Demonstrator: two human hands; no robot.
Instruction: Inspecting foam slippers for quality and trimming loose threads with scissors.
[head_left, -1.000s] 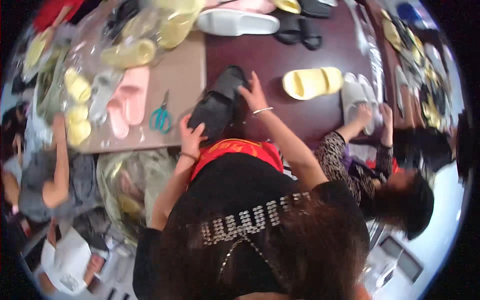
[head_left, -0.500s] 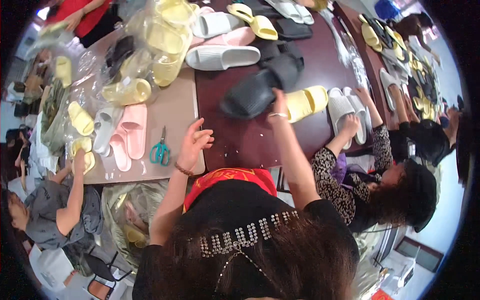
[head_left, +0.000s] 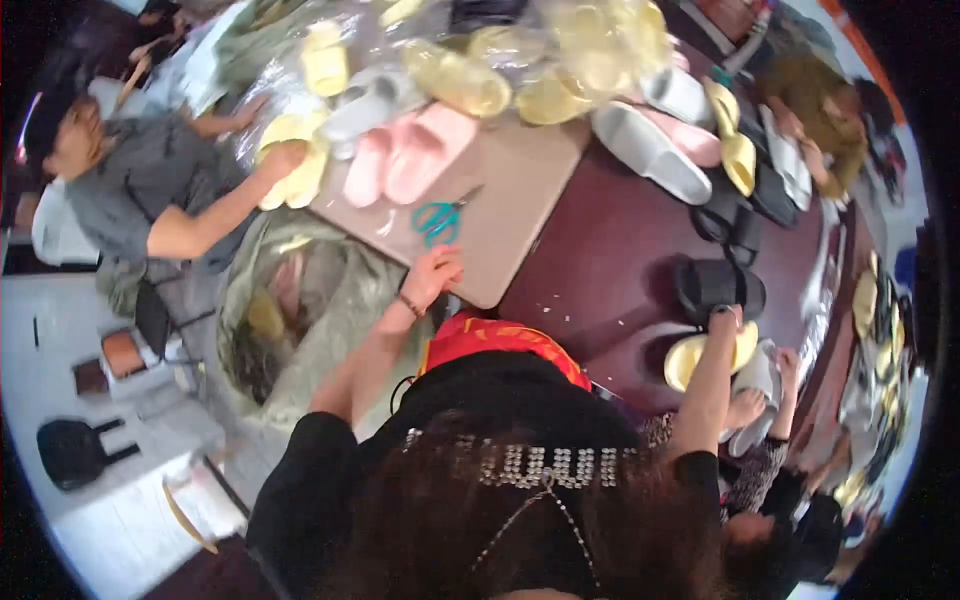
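Observation:
My right hand [head_left: 727, 318] is closed at the near edge of a black slipper [head_left: 712, 286], over the dark red table [head_left: 590, 270]. A pair of yellow slippers [head_left: 688, 362] lies just in front of that wrist, partly covered by my forearm. At the near edge of the beige board [head_left: 510, 215], my left hand [head_left: 433, 277] is empty, its fingers loosely bent and apart. Scissors with teal handles [head_left: 437, 222] lie just beyond it, not gripped. Past them rests a pair of pink slippers [head_left: 415, 155].
Bagged yellow slippers [head_left: 590, 60] pile up at the far side, near a white slipper [head_left: 650, 155]. One co-worker [head_left: 170, 190] at left handles yellow slippers [head_left: 295, 160]; another, at right, touches grey slippers [head_left: 755, 385]. A large open sack [head_left: 330, 310] stands at the left.
The view has swung left, so the table appears turned. The black slipper in my right hand has come down beside the yellow pair. My left hand is now nearer the scissors.

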